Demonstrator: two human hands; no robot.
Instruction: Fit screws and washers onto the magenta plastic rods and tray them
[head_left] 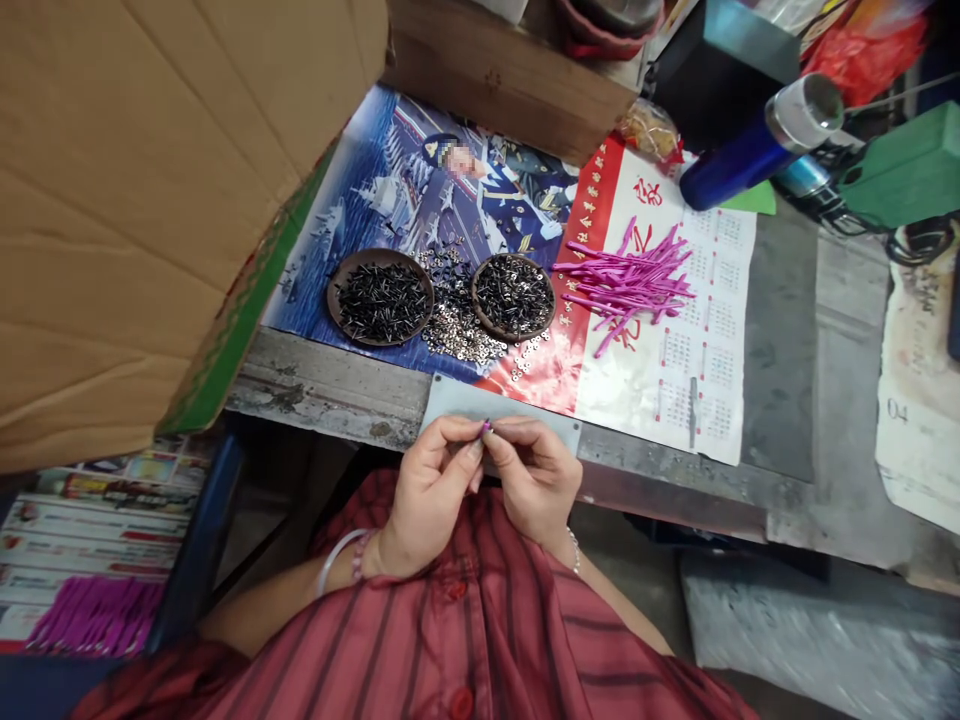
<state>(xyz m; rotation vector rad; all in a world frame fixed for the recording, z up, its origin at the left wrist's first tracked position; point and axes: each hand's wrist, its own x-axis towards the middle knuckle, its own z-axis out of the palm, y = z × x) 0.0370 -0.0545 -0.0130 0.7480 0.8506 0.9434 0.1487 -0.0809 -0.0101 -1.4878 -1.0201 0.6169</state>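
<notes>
My left hand [427,495] and my right hand [536,480] meet at the table's front edge, above my lap. Their fingertips pinch together on one small pink piece [487,427], of which only the tip shows. On the poster ahead stand two round dishes of small black screws, a left dish [381,297] and a right dish [514,296]. Small silver washers [459,330] lie heaped between and in front of them. A loose pile of pink plastic sticks [626,285] lies to the right on the calendar sheet.
A big cardboard box [150,190] fills the left. At the back right lie a blue flask [757,140], a black box [712,60] and a green block [907,165]. More pink sticks [97,615] lie in a tray low at the left.
</notes>
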